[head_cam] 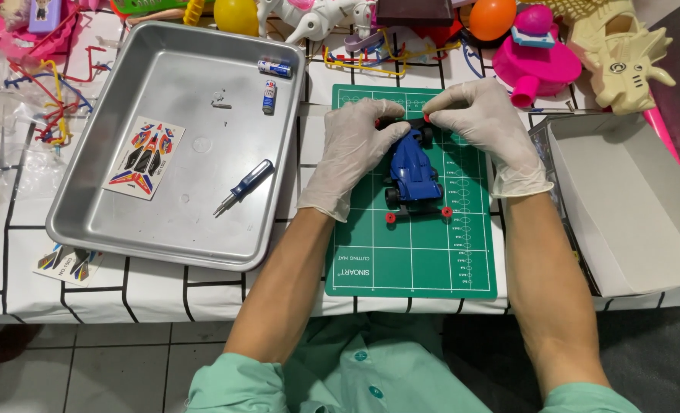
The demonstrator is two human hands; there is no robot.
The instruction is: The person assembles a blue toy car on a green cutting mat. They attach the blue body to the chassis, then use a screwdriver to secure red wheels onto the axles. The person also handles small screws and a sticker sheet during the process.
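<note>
Both hands, left (359, 149) and right (483, 122), pinch blue toy car (414, 170) front (fingers hide it); green mat (416, 252) near edge free.

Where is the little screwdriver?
In the head view, the screwdriver lies inside the metal tray on the left, near its right wall, below the two small batteries and just left of the left hand.

metal tray (126, 222), screwdriver (243, 187), batteries (272, 82), sticker sheet (144, 157)
</note>
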